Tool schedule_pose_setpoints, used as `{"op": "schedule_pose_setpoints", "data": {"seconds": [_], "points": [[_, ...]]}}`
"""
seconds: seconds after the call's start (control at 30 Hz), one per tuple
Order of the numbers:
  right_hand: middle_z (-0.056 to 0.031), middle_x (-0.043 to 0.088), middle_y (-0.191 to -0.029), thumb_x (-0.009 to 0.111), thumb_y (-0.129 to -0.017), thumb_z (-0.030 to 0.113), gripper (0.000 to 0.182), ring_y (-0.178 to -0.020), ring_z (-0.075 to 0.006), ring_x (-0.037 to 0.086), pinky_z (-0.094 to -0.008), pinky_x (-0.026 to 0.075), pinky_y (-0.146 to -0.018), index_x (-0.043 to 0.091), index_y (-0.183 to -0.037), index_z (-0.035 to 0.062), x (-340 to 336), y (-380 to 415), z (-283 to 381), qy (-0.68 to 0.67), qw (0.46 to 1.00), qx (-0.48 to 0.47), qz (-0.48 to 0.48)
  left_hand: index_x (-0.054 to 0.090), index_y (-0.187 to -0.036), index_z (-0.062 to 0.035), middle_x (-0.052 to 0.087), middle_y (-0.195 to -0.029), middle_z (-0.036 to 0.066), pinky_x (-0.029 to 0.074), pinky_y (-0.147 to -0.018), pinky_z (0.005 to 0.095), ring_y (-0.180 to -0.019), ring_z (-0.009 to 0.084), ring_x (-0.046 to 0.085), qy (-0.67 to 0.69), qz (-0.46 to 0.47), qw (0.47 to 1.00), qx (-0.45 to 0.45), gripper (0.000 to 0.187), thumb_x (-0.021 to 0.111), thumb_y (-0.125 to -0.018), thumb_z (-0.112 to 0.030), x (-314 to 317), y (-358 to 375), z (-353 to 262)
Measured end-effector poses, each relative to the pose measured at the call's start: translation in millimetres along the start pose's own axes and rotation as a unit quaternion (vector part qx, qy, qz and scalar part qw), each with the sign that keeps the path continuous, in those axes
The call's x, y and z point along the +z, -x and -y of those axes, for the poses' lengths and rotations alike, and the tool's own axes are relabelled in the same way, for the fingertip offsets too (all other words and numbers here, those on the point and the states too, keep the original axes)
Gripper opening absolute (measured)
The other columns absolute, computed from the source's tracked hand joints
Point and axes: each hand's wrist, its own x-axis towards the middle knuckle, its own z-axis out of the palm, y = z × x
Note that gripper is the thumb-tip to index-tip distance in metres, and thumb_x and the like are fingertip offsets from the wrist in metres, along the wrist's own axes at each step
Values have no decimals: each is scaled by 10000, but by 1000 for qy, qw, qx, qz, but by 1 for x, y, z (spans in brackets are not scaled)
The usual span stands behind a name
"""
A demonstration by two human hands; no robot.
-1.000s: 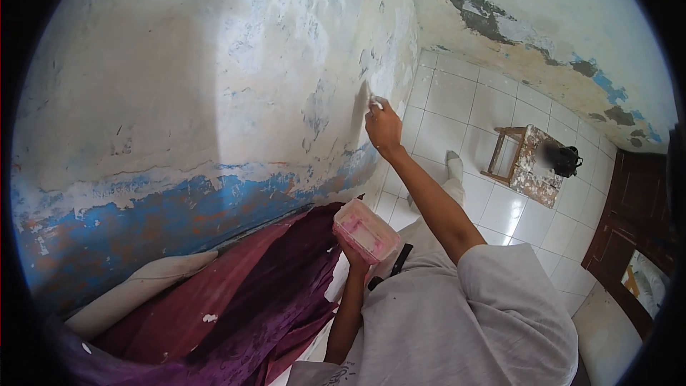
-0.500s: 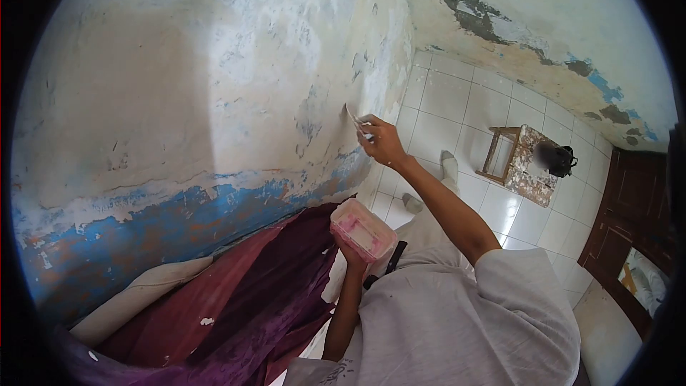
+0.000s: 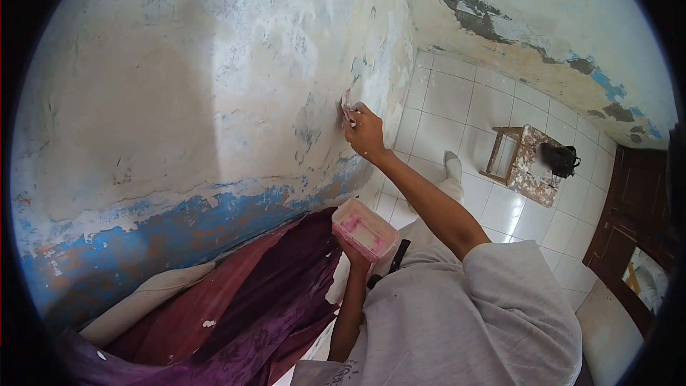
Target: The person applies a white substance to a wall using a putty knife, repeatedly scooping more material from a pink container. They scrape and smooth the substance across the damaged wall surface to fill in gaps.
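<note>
My right hand [image 3: 366, 132] is closed around a putty knife [image 3: 347, 109], its blade against the peeling wall [image 3: 271, 100] close to the corner. White smears mark the fingers and the blade. Lower down, my left hand [image 3: 353, 251] supports a clear plastic tub [image 3: 366, 230] from beneath and the side, fingers partly hidden by it. Pinkish and white paste coats the inside of the tub, which is tilted toward me. Grey and bluish bare patches show on the wall beside the knife.
A purple and maroon cloth [image 3: 264, 293] covers something along the wall's foot, beside a pale roll [image 3: 146, 300]. On the tiled floor [image 3: 446, 121] stands a paint-spattered wooden stool [image 3: 530, 179] with a black bag [image 3: 561, 160] on it. A dark wooden door [image 3: 629, 200] is at the right.
My right hand has moved slightly left and up along the wall with the putty knife. My left hand and the tub have barely shifted.
</note>
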Motion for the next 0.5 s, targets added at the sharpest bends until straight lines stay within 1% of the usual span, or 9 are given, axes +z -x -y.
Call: {"op": "schedule_pose_setpoints", "data": {"seconds": [0.07,0.13,0.2,0.23,0.33,0.37,0.4,0.47,0.5], "points": [[-139,671,-946,701,-873,68,132,-670,-274,710,-344,575,-613,732,-963,-24,-11,9,-2,-24,999,-30,22,311,-1567,-166,378,-1565,72,317,-1203,466,-1443,287,386,9,-3,1000,-2,756,259,-1029,-694,8,-1,0],[-148,675,-962,693,-893,68,123,-656,-274,702,-332,582,-607,729,-955,-33,-24,20,-6,-63,995,-72,32,332,-1555,-177,401,-1544,72,342,-1184,481,-1421,292,408,13,-2,1000,1,774,283,-1008,-722,13,-3,2],[-161,682,-994,683,-883,66,140,-707,-295,702,-370,562,-619,732,-979,-22,-40,29,-18,-121,992,-19,36,370,-1534,-199,444,-1506,69,386,-1149,508,-1378,304,452,10,3,1000,8,816,332,-964,-782,19,-7,3],[-167,686,-1009,678,-877,66,152,-732,-305,701,-389,552,-624,734,-991,-17,-42,33,-27,-151,988,8,38,371,-1534,-201,444,-1507,69,386,-1149,508,-1378,303,451,12,5,1000,6,812,333,-966,-779,22,-9,3],[-164,697,-1040,672,-884,55,161,-697,-266,712,-362,550,-604,732,-1004,-34,-29,21,-49,-58,995,82,-30,369,-1535,-204,441,-1510,65,384,-1151,507,-1380,300,449,22,5,1000,-6,799,333,-972,-770,29,-6,1],[-136,696,-1059,663,-889,57,163,-653,-261,706,-356,551,-612,740,-1009,-22,-25,13,-49,-47,992,114,-29,366,-1536,-205,437,-1513,63,382,-1153,506,-1382,299,447,28,4,1000,-14,796,329,-975,-768,33,-2,0],[-128,695,-1060,659,-901,60,152,-640,-251,701,-351,549,-603,738,-999,-26,-19,8,-43,-58,992,108,-30,364,-1537,-205,433,-1516,61,380,-1155,505,-1383,298,445,33,3,999,-22,792,325,-977,-765,35,2,-1],[-111,691,-1064,652,-926,64,138,-615,-230,690,-340,544,-585,733,-980,-33,-6,1,-29,-78,992,97,-34,339,-1549,-185,407,-1536,69,358,-1172,504,-1407,302,420,18,7,1000,-7,798,332,-985,-749,42,10,-2],[-77,688,-1065,661,-904,63,146,-602,-238,683,-335,542,-615,740,-998,-15,0,3,-26,-47,996,67,-31,326,-1555,-174,394,-1546,73,348,-1180,504,-1419,303,408,11,9,1000,-1,801,335,-989,-741,41,12,-4]]}}
